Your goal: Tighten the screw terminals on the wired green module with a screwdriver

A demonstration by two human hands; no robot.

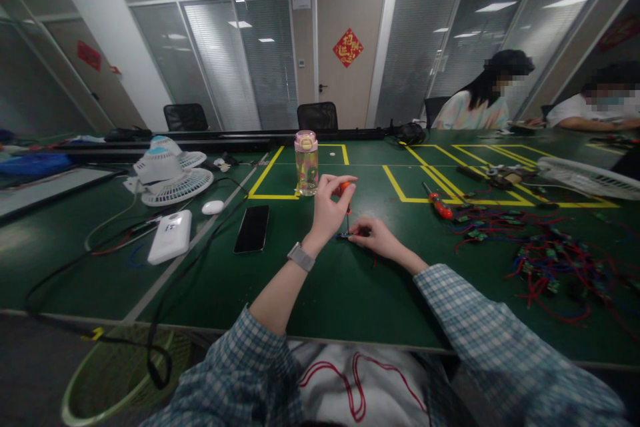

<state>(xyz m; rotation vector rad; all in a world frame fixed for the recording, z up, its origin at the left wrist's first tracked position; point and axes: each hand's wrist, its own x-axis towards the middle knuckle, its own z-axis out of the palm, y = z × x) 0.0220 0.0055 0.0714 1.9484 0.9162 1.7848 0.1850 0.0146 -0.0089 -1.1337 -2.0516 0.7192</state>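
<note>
Above the green table [310, 293], my left hand [330, 205] is closed on a screwdriver [345, 186] with a red handle. The screwdriver stands nearly upright, its thin shaft pointing down at a small dark circuit board [343, 236]. My right hand [373, 235] pinches that board from the right, low against the tabletop, with its fingertips close to the shaft. Whether the tip sits in a screw is too small to tell. A short red wire [375, 261] shows beneath my right hand.
Tangled wires with small green boards [550, 267] and another red screwdriver [440, 205] lie to the right. A water bottle [307, 167] stands behind my left hand. On the left are a phone [252, 229], a white power bank [171, 237] and fans [175, 185]. Two people sit across, far right.
</note>
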